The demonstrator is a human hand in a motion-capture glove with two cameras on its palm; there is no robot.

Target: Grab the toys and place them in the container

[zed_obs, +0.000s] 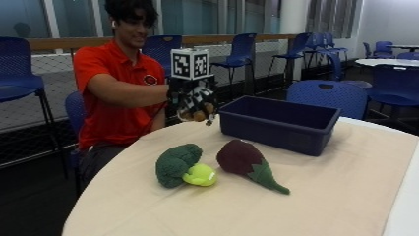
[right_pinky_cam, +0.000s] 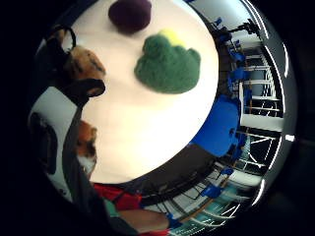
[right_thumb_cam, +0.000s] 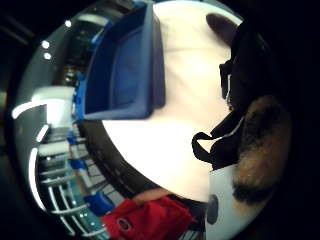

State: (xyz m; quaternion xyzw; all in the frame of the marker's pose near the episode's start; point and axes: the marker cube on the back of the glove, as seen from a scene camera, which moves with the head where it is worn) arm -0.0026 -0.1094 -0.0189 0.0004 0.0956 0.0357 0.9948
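The right hand (zed_obs: 194, 104), its grip closed round a brown furry toy (zed_obs: 194, 116), is raised above the bench (zed_obs: 327, 196) just beside the blue container (zed_obs: 278, 124), so the carry seems underway; next, release inside.

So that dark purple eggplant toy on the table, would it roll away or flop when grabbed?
The eggplant toy looks like fuzzy plush, so it is probably light and soft and would dent under fingers rather than slip. It lies on its side on the cloth-covered table, and its green leafy end tapers outward, so it would likely pivot rather than roll far.
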